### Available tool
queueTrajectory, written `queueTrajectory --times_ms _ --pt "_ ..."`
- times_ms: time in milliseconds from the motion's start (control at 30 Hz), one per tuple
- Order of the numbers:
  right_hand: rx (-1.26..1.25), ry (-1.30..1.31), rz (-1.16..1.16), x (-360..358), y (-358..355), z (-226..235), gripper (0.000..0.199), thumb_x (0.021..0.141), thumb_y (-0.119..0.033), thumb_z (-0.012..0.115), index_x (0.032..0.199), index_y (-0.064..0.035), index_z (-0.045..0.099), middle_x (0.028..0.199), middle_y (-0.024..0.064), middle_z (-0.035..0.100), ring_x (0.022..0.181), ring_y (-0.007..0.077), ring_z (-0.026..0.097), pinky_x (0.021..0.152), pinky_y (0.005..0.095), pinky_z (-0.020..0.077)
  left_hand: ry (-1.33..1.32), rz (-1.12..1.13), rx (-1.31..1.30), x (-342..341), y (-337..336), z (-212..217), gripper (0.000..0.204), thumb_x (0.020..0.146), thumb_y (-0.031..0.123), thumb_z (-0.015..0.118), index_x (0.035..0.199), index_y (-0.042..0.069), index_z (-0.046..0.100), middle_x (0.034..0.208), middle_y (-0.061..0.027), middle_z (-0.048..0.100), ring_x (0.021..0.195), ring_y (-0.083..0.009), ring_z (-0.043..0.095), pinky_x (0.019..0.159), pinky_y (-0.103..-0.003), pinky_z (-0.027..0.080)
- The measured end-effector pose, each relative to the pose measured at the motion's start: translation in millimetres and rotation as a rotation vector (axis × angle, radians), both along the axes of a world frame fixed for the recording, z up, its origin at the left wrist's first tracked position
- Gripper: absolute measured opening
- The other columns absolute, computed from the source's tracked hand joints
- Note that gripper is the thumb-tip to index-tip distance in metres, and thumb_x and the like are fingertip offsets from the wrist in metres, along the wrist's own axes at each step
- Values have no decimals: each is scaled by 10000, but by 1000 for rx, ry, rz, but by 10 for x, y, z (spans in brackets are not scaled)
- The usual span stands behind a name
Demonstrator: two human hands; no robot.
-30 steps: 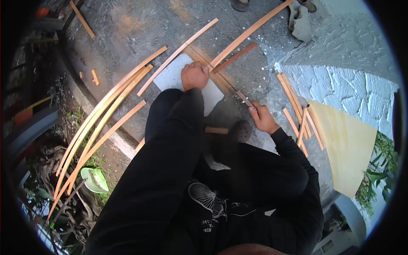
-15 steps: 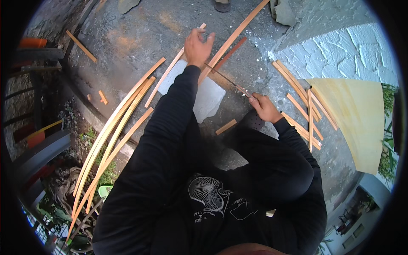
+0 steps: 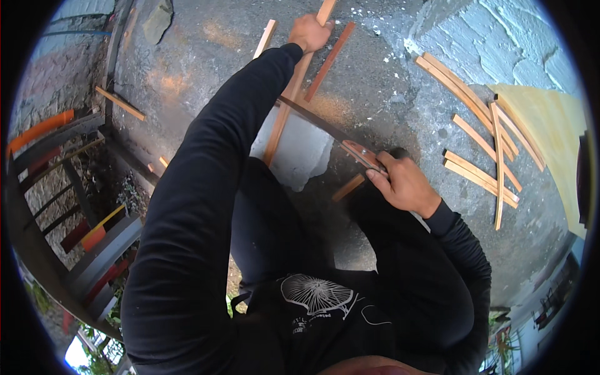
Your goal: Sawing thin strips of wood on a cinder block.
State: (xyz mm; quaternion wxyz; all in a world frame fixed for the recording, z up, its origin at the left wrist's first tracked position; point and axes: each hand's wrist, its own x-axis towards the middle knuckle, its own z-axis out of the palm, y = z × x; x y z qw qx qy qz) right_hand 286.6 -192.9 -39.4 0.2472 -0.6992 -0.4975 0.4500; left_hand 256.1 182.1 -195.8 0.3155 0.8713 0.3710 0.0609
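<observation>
Over on the left there's a pile of junk by a brick edge, with an orange pipe (image 3: 39, 129) and one stray wood offcut (image 3: 120, 104) on the concrete floor (image 3: 187, 56). Moving in, the person's left hand (image 3: 310, 32) is stretched way out, fingers wrapped down on a long wooden strip (image 3: 289, 100) that runs from the top edge down over a pale slab (image 3: 300, 153). A thinner reddish strip (image 3: 330, 60) lies just beside it. The right hand (image 3: 403, 184) is closed tight around the reddish handle of a hand saw (image 3: 340, 139), and the dark blade angles up-left to cross the long strip roughly at its middle. Can't tell how deep the cut is; the strip looks like it's in one piece, so probably early or mid-cut. A short piece (image 3: 348, 186) sits by the saw hand. Off to the right there's a batch of cut slats (image 3: 484, 147) next to a yellow board (image 3: 550, 137), so some lengths look done already.
</observation>
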Motion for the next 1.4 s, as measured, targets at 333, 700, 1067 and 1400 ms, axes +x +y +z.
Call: queueTrajectory --times_ms 333,700,1067,1400 --pt "-20 -9 80 227 -15 69 345 1015 -338 647 1019 5 609 694 259 599 684 494 627 622 533 489 -6 48 68 -70 44 36 530 965 450 629 1120 -47 727 1015 -311 734 1008 -473 712 959 -506 561" --pt "-42 15 -12 238 -62 131 347 1031 -324 617 924 6 607 645 239 540 628 488 597 578 496 464 102 125 94 -17 126 -34 493 944 401 660 1008 -79 750 974 -335 716 972 -487 714 874 -528 583" --pt "-89 -18 1 458 -204 301 324 1004 -297 649 954 22 628 639 245 554 633 485 605 586 497 468 82 91 50 26 115 10 492 962 367 639 1063 -108 719 1057 -357 703 1061 -507 683 943 -544 550" --pt "-86 -55 64 297 75 172 289 980 -277 660 973 12 637 657 258 592 659 488 637 611 530 500 -130 28 237 -90 -20 57 519 971 402 622 1084 -95 718 1082 -342 709 1071 -507 681 956 -547 544"
